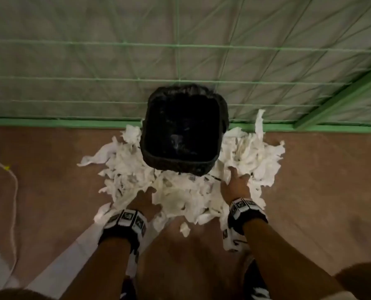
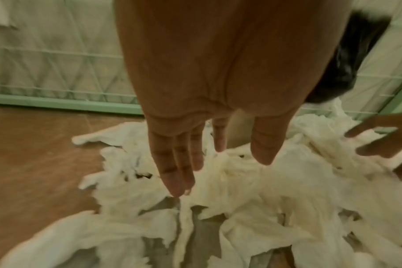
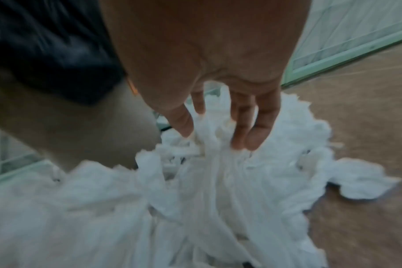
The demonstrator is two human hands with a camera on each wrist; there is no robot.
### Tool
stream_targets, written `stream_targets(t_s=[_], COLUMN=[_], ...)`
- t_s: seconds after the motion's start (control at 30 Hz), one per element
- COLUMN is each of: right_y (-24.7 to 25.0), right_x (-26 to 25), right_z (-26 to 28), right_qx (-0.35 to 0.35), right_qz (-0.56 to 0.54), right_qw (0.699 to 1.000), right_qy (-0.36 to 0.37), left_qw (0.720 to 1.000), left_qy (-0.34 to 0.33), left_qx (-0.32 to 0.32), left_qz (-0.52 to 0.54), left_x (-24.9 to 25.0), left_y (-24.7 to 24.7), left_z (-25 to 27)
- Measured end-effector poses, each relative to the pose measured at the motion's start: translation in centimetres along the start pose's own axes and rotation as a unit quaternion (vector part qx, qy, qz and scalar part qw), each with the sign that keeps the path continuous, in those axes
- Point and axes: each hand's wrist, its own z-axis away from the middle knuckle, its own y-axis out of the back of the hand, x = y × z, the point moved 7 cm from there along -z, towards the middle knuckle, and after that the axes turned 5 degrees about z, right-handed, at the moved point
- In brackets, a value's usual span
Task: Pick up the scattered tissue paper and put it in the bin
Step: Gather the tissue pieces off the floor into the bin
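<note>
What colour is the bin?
The bin is black all over; the head view shows it best.

The tissue paper under and around the left grip and right grip is thin white matt paper, crumpled and ragged at the edges. Just beyond the grips, the bin has a dark wall with a rough, woven-looking texture. Its liner is wrinkled black plastic film, faintly glossy. The floor beside the grips looks brown, smooth and matt. Farther off, the fence is green-coated wire over a creased, dull grey sheet.
</note>
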Motion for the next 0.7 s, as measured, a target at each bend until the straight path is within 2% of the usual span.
stream_targets(t_s=[0.17, 0.3, 0.4, 0.5, 0.63, 0.7], right_y=[-4.4, -4.4, -2.0, 0.6, 3.6, 5.5], right_x=[0.5, 0.4, 0.0, -0.5, -1.7, -2.5], right_z=[-4.4, -5.7, -4.8, -3.8, -2.8, -2.4], right_qx=[0.102, 0.146, 0.206, 0.216, 0.222, 0.224], right_qz=[0.086, 0.163, 0.142, 0.071, -0.02, -0.082], right_qw=[0.99, 0.972, 0.965, 0.972, 0.972, 0.968], right_qy=[0.035, 0.079, 0.071, 0.058, 0.068, 0.083], left_qw=[0.995, 0.985, 0.981, 0.969, 0.945, 0.932], left_qy=[-0.073, -0.105, -0.104, -0.116, -0.163, -0.159], left_qx=[0.052, 0.134, 0.128, 0.194, 0.274, 0.273], left_qz=[0.041, -0.02, -0.1, -0.099, 0.072, 0.175], left_x=[2.0, 3.0, 2.6, 2.6, 2.2, 1.2], left_y=[-5.0, -6.0, -5.4, -3.0, -0.2, 0.8], left_z=[-6.2, -8.3, -8.9, -7.6, -4.1, -3.3])
